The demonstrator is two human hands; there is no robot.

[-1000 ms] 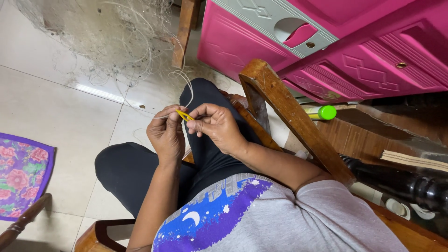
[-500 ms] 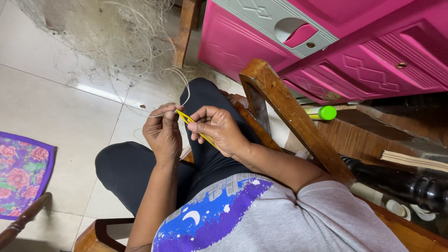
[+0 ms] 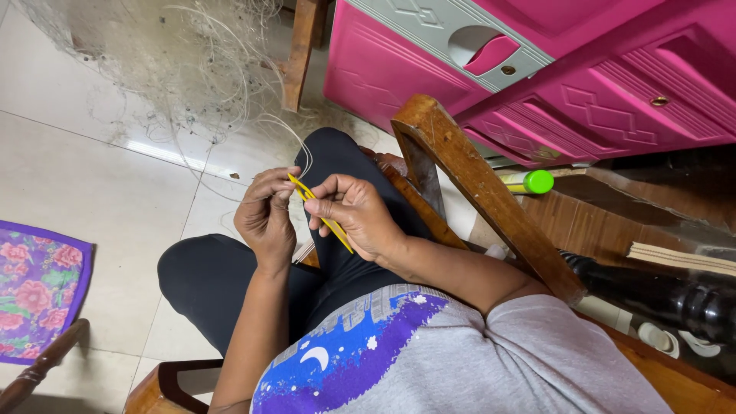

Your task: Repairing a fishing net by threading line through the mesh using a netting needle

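I sit with both hands in front of my black-clad knees. My right hand [image 3: 359, 217] grips a thin yellow netting needle [image 3: 335, 231] that slants from its tip by my left fingers down past my right palm. My left hand [image 3: 266, 217] pinches pale net thread [image 3: 305, 150] that loops up toward a tangled fishing net [image 3: 165, 57] on the floor. The two hands are almost touching at the needle's tip.
A wooden chair arm [image 3: 475, 184] runs diagonally at my right. A pink cabinet [image 3: 552, 69] stands beyond it, with a green-capped tube [image 3: 527, 182] at its base. A floral mat [image 3: 34, 287] lies on the tiled floor at left. A wooden leg [image 3: 303, 50] stands near the net.
The yellow needle has slid through between the hands, so more of its length now shows below my right hand. Both hands stayed in nearly the same place.
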